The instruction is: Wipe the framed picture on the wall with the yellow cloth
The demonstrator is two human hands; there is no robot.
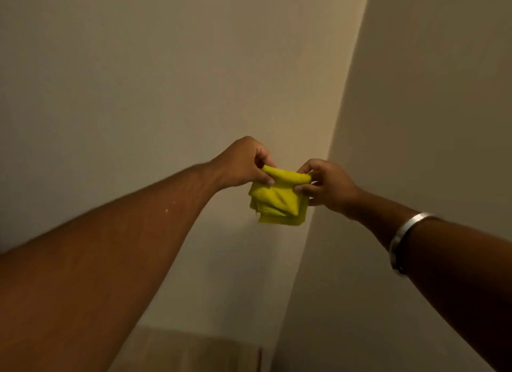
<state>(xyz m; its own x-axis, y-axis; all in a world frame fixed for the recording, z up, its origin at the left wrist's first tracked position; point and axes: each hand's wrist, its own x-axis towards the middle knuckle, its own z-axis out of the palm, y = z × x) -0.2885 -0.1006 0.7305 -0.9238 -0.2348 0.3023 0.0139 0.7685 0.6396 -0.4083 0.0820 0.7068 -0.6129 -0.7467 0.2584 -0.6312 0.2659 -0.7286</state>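
A folded yellow cloth (279, 198) hangs in front of a corner where two plain walls meet. My left hand (241, 162) pinches its upper left edge between thumb and fingers. My right hand (327, 184) pinches the upper right edge, with a silver bangle on that forearm. Both arms are stretched forward. No framed picture is in view.
The lit beige wall (166, 80) fills the left and centre. A shaded wall (429, 108) stands to the right, meeting it at a corner. A light wooden surface (194, 352) shows at the bottom edge.
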